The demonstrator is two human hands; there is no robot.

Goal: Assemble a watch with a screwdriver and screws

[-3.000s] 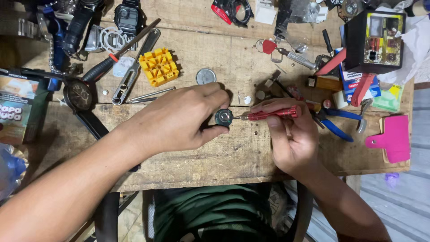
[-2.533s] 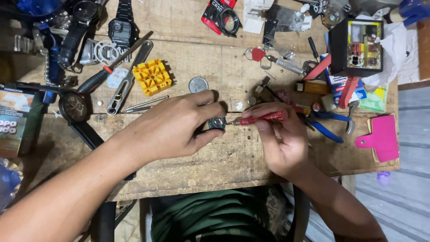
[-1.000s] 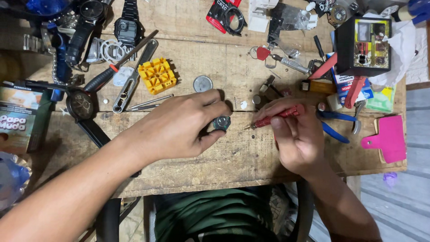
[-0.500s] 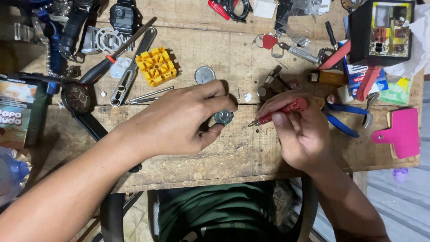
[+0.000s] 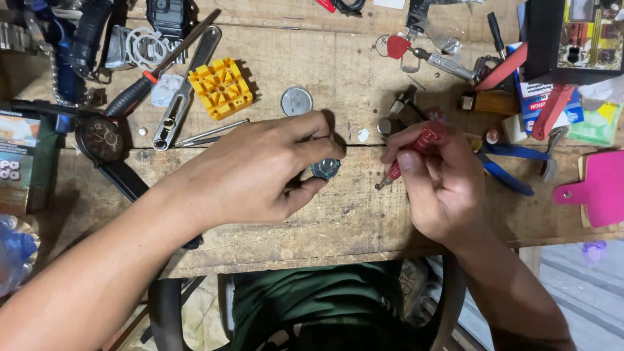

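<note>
1. Two bare hands meet over the near middle of the wooden workbench (image 5: 247,234) in the single head view. The left hand (image 5: 253,172) pinches a small round watch movement (image 5: 325,169) between thumb and fingertips, fingers curled closed on it, holding it just above or on the bench; which one I cannot tell.
2. The right hand (image 5: 442,188) is closed around a red-handled screwdriver (image 5: 416,146), its tip pointing down and left, near the movement but apart from it.
3. Judged from this, the step in hand is fine work on the movement, with the tip currently lifted clear. The next move calls for a steady left-hand pinch and a small, precise descent of the tip onto the part, since the target is tiny and partly hidden by the fingers.
4. Farther on the bench lie a yellow holder block (image 5: 221,86), a round metal case back (image 5: 296,101) and a black-faced wristwatch (image 5: 103,138) at the left.
5. Blue-handled pliers (image 5: 507,166) rest just right of the right hand, and a pink plastic piece (image 5: 595,188) sits at the far right edge.
</note>
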